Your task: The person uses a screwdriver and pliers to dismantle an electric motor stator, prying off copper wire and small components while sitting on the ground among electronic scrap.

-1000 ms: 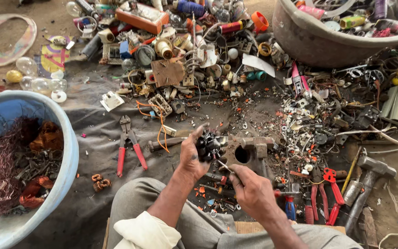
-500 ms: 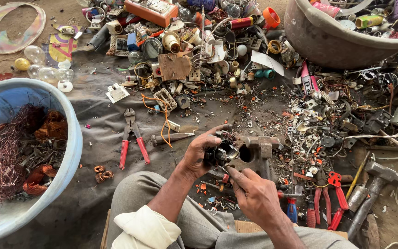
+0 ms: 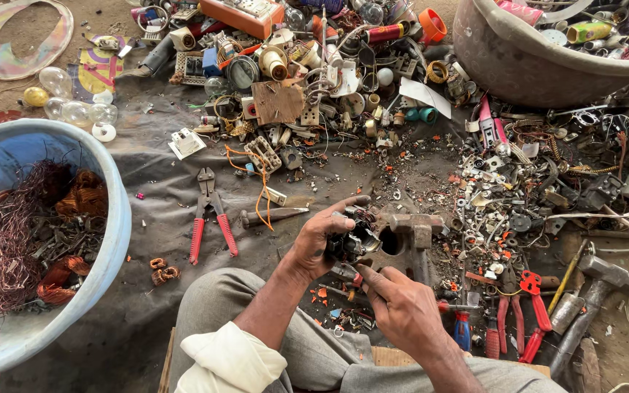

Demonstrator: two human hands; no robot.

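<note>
Left hand comes up from the lap with the forearm slanting up and to the right, wrist bent, fingers curled over the top of a small dark motor part and thumb under it, so the part is clasped firmly. Right hand lies lower and to the right, its back to the camera, fingers stretched forward and closed on a thin tool whose tip meets the underside of the motor part. The part hangs just above a grey metal block that sits on the dark ground cloth, near the person's knees.

To the left on the cloth lie red-handled pliers, and beside them a short chisel-like bar. Three little copper coils rest near the left knee. A blue tub at the far left holds tangled copper wire. On the right lie red snips and a hammer. A grey basin full of scrap stands at the upper right, and a heap of broken electrical parts spreads across the top.
</note>
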